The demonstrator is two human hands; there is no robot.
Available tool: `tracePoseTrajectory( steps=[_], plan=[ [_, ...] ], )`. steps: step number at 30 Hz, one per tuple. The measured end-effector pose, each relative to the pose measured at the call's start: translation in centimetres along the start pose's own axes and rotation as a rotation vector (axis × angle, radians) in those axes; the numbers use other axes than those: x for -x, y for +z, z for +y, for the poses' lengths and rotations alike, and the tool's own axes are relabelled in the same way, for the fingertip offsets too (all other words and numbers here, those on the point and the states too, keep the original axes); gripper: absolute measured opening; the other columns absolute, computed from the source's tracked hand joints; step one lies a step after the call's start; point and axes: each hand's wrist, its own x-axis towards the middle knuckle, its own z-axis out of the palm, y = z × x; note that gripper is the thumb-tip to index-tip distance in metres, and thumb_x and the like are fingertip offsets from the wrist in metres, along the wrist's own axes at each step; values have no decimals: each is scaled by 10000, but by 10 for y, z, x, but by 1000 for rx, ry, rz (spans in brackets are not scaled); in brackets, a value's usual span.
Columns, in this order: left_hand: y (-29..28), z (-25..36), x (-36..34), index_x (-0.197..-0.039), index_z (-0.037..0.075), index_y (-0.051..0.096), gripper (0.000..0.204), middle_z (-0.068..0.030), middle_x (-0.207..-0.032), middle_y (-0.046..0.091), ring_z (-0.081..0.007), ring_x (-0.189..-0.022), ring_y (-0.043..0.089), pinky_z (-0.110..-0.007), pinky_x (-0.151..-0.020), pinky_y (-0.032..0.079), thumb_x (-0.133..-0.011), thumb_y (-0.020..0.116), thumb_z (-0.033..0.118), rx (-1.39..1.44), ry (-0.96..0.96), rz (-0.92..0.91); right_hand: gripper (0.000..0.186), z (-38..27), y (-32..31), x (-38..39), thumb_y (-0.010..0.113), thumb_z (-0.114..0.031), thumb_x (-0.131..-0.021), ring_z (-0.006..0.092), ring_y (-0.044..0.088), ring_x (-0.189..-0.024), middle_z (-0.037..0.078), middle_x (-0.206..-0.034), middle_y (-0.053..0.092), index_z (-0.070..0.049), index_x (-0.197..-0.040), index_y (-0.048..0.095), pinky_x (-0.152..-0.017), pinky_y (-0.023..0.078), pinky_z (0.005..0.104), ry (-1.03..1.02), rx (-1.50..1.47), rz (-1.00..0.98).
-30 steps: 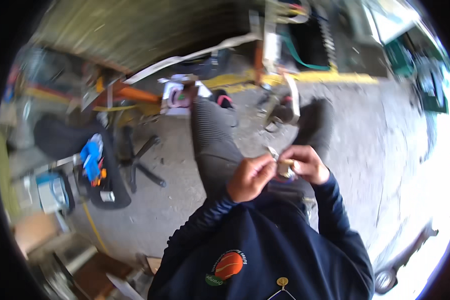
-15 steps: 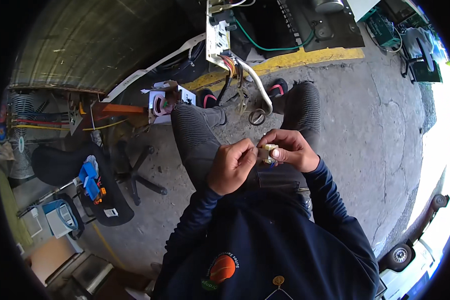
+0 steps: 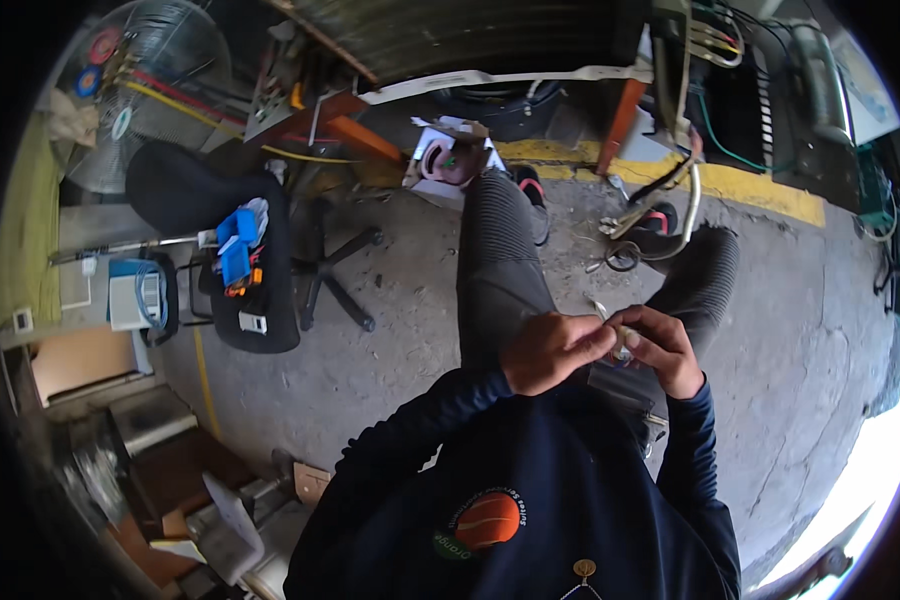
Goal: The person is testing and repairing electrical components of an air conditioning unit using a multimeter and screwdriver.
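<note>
In the head view, both hands are together over my lap, at a small pale part (image 3: 625,343), like a connector, mostly hidden by fingers. My left hand (image 3: 560,348) is closed in a pinch at its left side, thumb pointing right. My right hand (image 3: 662,350) grips it from the right with thumb and index finger. A thin light piece (image 3: 599,310) sticks up just beyond the fingertips; I cannot make out what it is. My dark trousered legs (image 3: 505,260) are spread beneath the hands.
A black swivel chair (image 3: 270,335) at left holds blue cases (image 3: 233,258). A fan (image 3: 170,60) and hoses stand behind it. A cardboard box (image 3: 445,160) lies near my left foot. Bundled cables and pipes (image 3: 685,205) hang by my right foot from equipment along the top.
The view has swung, so the surroundings and my legs appear further right than half a second ago. My hands sit lower and further right in the picture, still together on the small part.
</note>
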Motion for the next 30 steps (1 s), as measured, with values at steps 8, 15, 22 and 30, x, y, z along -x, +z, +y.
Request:
tracePoseTrajectory(
  steps=[8,15,22,30],
  plan=[
    [8,-9,0,-671,49,596,472,-135,-584,597,-284,-509,571,-403,-508,414,-960,642,420,-254,75,224,346,-5,16,-1,580,1,-946,134,573,-825,87,-1010,669,53,-1287,605,-763,485,239,62,56,-55],
    [10,-16,3,-641,34,616,481,-144,-525,569,-285,-442,521,-400,-457,398,-949,669,399,-214,147,273,340,1,19,-2,571,-4,-963,128,571,-807,88,-992,659,60,-1296,595,-745,483,230,98,42,-40],
    [12,-20,2,-641,24,632,478,-145,-510,563,-275,-419,489,-393,-436,386,-943,684,390,-177,178,279,332,3,19,-2,580,-18,-972,128,569,-790,85,-965,650,64,-1293,595,-730,479,231,89,48,-51],
    [9,-30,2,-684,37,644,405,-57,-520,538,-168,-459,442,-327,-459,357,-946,704,340,-216,119,189,339,12,14,0,584,-18,-982,128,574,-794,88,-988,651,63,-1311,580,-736,486,230,108,49,-74]
  ],
)
